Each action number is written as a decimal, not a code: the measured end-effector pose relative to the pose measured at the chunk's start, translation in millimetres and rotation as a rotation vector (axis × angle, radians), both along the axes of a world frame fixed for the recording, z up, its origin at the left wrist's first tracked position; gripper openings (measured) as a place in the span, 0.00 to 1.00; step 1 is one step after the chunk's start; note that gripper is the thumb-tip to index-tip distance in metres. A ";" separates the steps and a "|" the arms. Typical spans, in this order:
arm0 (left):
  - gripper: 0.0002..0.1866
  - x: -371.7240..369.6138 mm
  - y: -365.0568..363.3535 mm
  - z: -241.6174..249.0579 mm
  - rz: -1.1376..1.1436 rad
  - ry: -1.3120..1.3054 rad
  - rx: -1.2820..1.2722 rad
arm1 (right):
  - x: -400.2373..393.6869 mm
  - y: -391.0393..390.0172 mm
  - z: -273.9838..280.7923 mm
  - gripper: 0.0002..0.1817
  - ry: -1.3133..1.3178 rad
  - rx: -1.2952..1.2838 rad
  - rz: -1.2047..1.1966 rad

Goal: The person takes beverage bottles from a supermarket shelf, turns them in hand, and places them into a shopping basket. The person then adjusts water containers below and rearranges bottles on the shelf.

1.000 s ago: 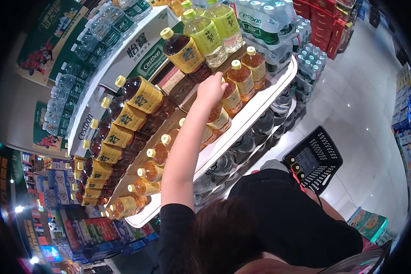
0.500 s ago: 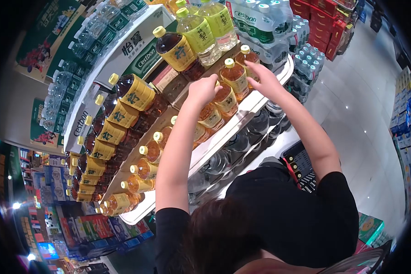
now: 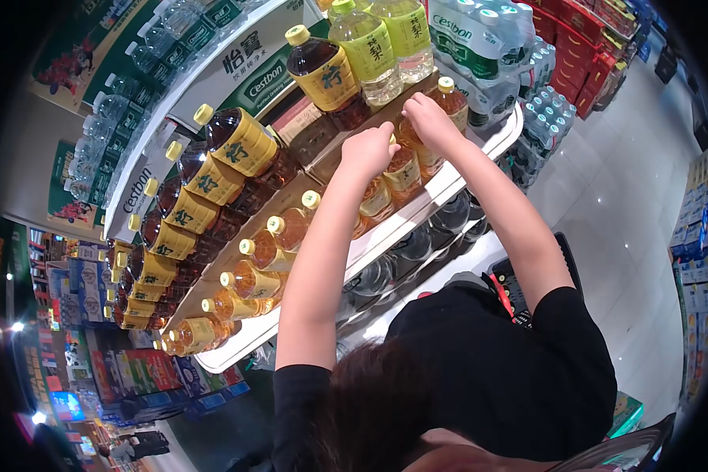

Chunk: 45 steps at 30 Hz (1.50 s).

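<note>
On the front shelf stands a row of amber drink bottles with pale yellow caps and yellow labels. My left hand [image 3: 371, 151] is curled at the cap of one amber bottle [image 3: 403, 175], which stands upright. Just to the right, my right hand [image 3: 433, 122] has its fingers closed around the top of another amber bottle [image 3: 427, 160]; its cap is hidden under them. Beyond that hand stands the end bottle [image 3: 452, 101], its cap visible. My left forearm covers part of the row.
Behind, on a higher step, are dark brown bottles [image 3: 244, 141] and yellow-green labelled bottles [image 3: 363, 47]. Wrapped water packs [image 3: 470, 39] stand at the shelf's right end. Large clear bottles [image 3: 370, 277] sit below the white shelf edge [image 3: 338, 279]. A black basket [image 3: 568, 263] is near my body.
My right hand has moved left from the end bottle, and its spread fingers have closed on the neighbouring bottle's top. My left hand stays at the same bottle. The view has shifted slightly.
</note>
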<state>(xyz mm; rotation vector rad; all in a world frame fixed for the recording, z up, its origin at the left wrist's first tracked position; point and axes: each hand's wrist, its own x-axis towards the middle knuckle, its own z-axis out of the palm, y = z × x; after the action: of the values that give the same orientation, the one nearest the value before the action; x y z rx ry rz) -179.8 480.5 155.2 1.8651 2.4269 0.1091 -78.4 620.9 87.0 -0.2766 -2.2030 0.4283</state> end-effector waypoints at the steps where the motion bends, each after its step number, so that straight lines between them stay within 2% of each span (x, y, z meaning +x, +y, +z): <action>1: 0.15 -0.2 0.0 -0.3 -0.005 0.000 -0.001 | 0.7 0.5 0.7 0.07 -0.013 0.015 0.003; 4: 0.16 -3.2 0.8 -2.8 -0.013 0.012 -0.010 | 5.6 -2.1 4.5 0.08 -0.087 -0.069 -0.016; 7: 0.17 -5.3 -0.4 -3.8 -0.039 0.013 0.009 | 13.4 5.6 25.2 0.10 -0.052 -0.202 0.014; 10: 0.16 -3.5 -2.1 -4.0 -0.013 -0.004 0.016 | 19.7 37.1 36.3 0.09 0.191 -0.080 -0.247; 11: 0.17 -3.1 -2.5 -4.5 -0.004 -0.007 0.020 | 18.7 56.5 27.6 0.09 0.200 0.002 -0.314; 13: 0.17 -2.8 -3.2 -3.0 0.008 -0.016 0.012 | 17.0 76.0 11.9 0.13 0.079 -0.054 -0.374; 16: 0.17 -2.1 -4.2 -0.8 0.025 -0.039 0.013 | 12.5 83.5 -10.6 0.17 -0.038 -0.456 -0.258; 25: 0.16 -4.6 -2.8 -8.6 0.058 -0.095 0.057 | 17.7 85.9 -21.6 0.16 -0.041 -0.330 -0.230; 33: 0.17 -5.1 -2.6 -7.0 0.073 -0.108 0.065 | 19.2 77.4 -26.8 0.13 0.027 -0.391 -0.223; 45: 0.16 -0.3 -2.3 -13.8 0.117 -0.092 0.074 | 19.2 65.0 -26.0 0.16 0.050 -0.391 -0.291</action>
<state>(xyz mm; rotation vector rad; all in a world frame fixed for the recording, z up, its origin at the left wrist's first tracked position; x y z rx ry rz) -180.1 478.2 141.4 1.7044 2.5000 0.2897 -59.2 685.9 60.9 -0.7763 -1.9768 0.6917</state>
